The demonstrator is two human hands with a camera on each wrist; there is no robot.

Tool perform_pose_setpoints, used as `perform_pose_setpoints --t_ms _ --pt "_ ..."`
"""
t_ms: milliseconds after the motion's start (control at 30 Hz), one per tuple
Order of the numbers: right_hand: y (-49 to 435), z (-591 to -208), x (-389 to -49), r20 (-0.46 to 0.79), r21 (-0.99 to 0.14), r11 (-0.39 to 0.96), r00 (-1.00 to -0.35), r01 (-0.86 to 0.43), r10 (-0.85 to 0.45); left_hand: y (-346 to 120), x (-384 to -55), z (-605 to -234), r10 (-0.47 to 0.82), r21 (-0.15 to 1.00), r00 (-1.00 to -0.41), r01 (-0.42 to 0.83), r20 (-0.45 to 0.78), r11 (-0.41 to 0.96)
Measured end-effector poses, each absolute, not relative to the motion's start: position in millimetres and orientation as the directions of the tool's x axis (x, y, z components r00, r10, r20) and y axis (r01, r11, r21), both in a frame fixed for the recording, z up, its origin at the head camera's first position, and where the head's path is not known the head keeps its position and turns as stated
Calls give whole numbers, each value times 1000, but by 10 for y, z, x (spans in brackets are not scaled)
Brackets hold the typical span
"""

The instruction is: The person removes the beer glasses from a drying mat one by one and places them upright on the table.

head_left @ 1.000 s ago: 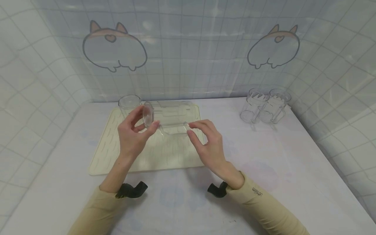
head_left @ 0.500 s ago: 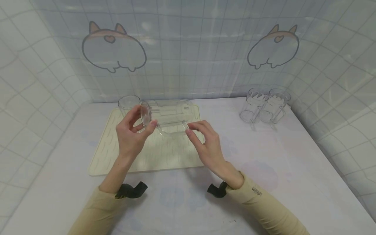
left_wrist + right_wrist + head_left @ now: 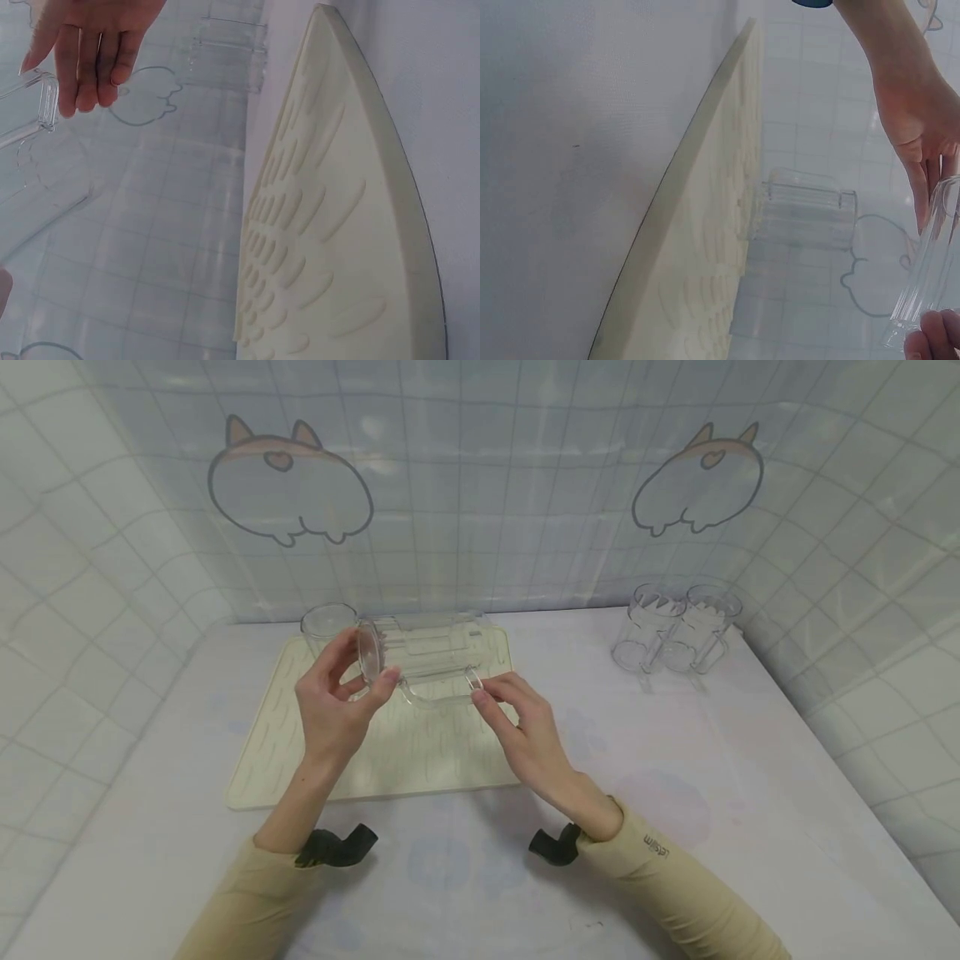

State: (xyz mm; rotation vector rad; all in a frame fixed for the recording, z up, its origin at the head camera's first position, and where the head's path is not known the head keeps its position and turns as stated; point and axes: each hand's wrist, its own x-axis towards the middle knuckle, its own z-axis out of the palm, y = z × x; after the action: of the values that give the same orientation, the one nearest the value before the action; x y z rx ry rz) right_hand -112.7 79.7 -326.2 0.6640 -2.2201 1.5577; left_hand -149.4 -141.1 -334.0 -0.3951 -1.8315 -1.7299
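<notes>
A clear glass mug (image 3: 431, 647) lies sideways in the air over the cream ridged mat (image 3: 375, 768), its base toward the left and its handle toward me. My left hand (image 3: 333, 702) holds the base end, thumb in front and fingers behind. With thumb and fingertips, my right hand (image 3: 528, 722) pinches the handle near the rim end. The right wrist view shows the mug's side (image 3: 930, 262) between both hands. Another glass mug (image 3: 322, 627) stands upright on the mat's far left corner, partly hidden behind my left hand.
Two more glass mugs, one (image 3: 637, 639) close beside the other (image 3: 697, 639), stand upright at the back right of the white-covered table (image 3: 712, 827). A tiled-pattern sheet (image 3: 480, 485) closes off the back and sides. Black curved pieces (image 3: 341, 846) stick out at both wrists.
The held mug has shifted slightly left, and both hands moved with it. Their grips look the same, and the standing mugs have stayed in place.
</notes>
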Motion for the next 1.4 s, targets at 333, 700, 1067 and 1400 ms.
perform_pose_setpoints --t_ms 333,700,1067,1400 --pt "820 -3230 -1136 423 -868 202 -889 -453 -177 -1418 -1517 -3364 -114 816 -808 572 578 84" --pt "856 -3186 -1136 413 -884 180 -901 -432 -134 -1423 -1537 -3366 -24 817 -821 565 571 119" --pt "891 -3288 -1230 410 -892 161 -906 -422 -101 -1464 -1560 -3382 57 816 -832 553 552 169" --pt "938 -3457 -1372 435 -886 147 -898 -439 -64 -1427 -1495 -3273 115 838 -858 514 501 181"
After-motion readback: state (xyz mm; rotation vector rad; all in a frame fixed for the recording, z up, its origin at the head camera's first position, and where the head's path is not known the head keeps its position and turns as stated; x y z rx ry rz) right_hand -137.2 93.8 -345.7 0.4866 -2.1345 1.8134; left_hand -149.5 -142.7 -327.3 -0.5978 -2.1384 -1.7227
